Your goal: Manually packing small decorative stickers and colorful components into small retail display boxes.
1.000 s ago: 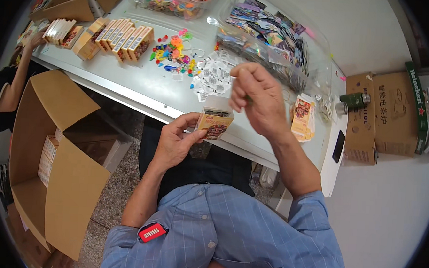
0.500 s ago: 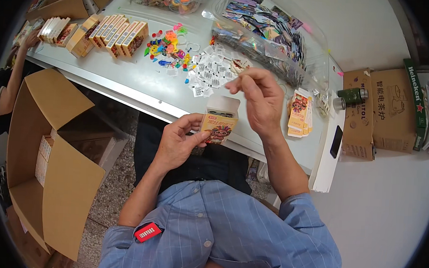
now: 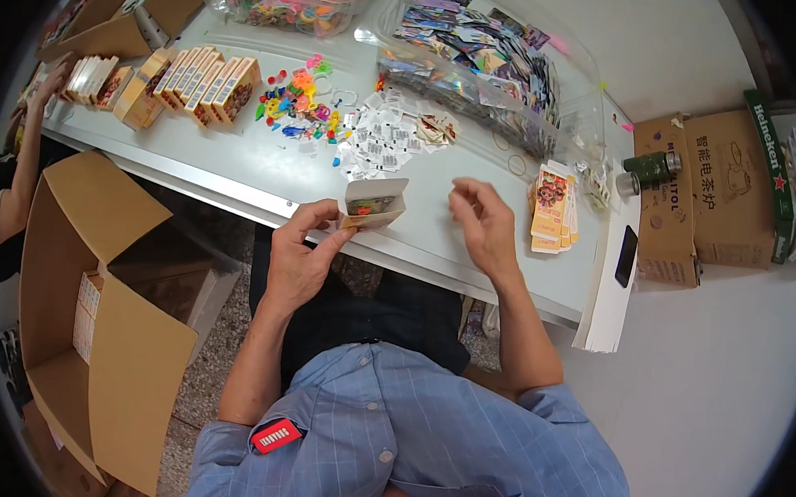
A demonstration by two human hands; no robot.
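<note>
A small yellow-and-white cardboard box (image 3: 383, 219) is tilted at the table's front edge, its top flap raised. My left hand (image 3: 297, 259) grips it by its left side, thumb in front. Colourful contents show inside the box, too small to name. To its right, my right hand (image 3: 486, 224) hovers over the table with nothing visible in it, fingers loosely bent and apart from the thumb. Beyond the box lies a pile of small white printed packets (image 3: 381, 140), with small colourful plastic trinkets (image 3: 302, 104) to their left. Flat yellow cartons (image 3: 551, 207) are stacked right of my right hand.
Filled boxes (image 3: 199, 85) stand in a row at the far left. Clear bins of cards (image 3: 480, 64) and colourful rings (image 3: 285, 4) line the back. A large open carton (image 3: 132, 343) stands at left. A phone (image 3: 626, 256) lies at right. Another person's arm (image 3: 27, 139) reaches in at far left.
My left hand has moved left with the box and tipped it, so its inside now shows. My right hand has drawn back and down from above the box.
</note>
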